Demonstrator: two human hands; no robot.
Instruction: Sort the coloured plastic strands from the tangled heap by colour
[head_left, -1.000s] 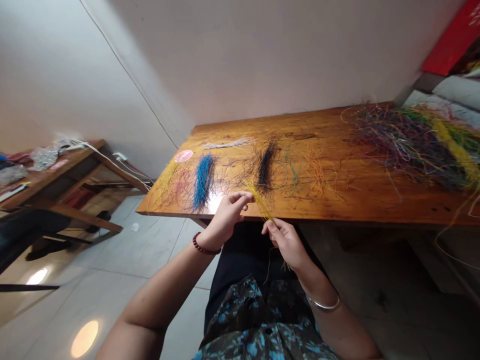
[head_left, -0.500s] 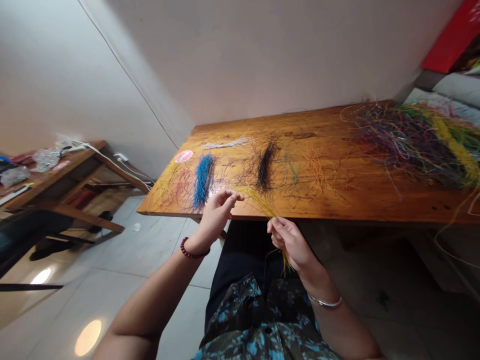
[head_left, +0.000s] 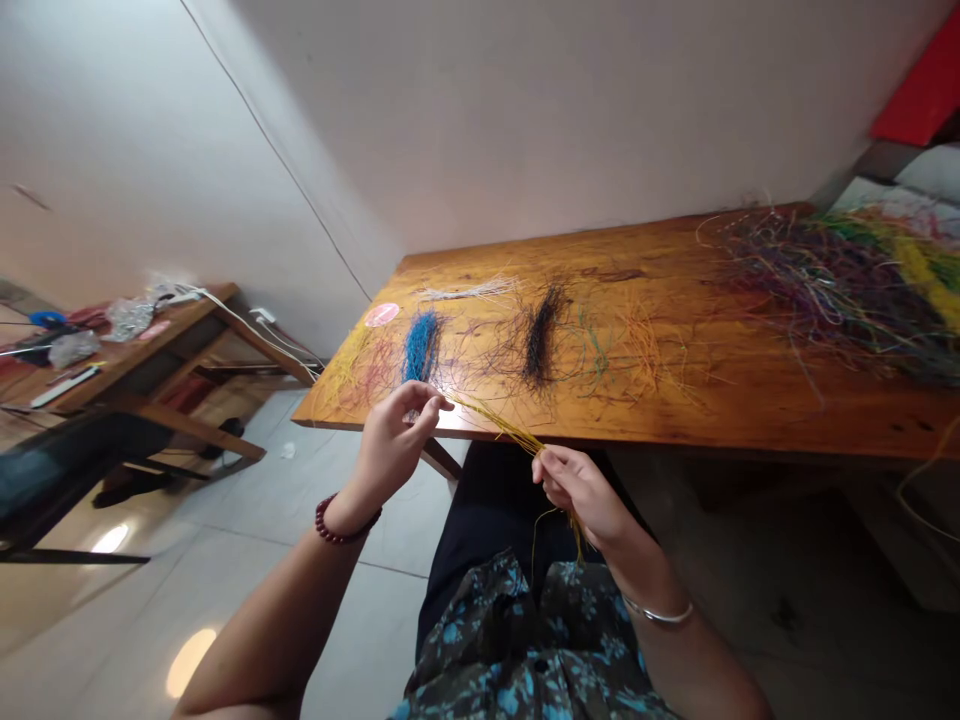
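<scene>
A bundle of thin yellow threads (head_left: 502,424) stretches between my two hands over the table's front edge. My right hand (head_left: 574,487) is closed around it, and loose ends hang below the fist over my lap. At the far end of the strands my left hand (head_left: 397,430) pinches with thumb and forefinger, seemingly on the thread tips. A blue thread bundle (head_left: 421,345) lies just beyond my left hand. Farther right on the wooden table (head_left: 480,350) is a black thread bundle (head_left: 541,340), with a white one (head_left: 472,288) behind.
Loose green threads (head_left: 595,345) and orange threads (head_left: 651,350) are scattered to the right. A large multicoloured tangle (head_left: 840,300) covers the table's right end. A round pink sticker (head_left: 381,315) lies near the left edge. A second table (head_left: 142,370) with plastic bags stands left.
My left hand has moved left and slightly down, away from my right hand. The yellow threads are now straighter and drawn together. The view has shifted a little.
</scene>
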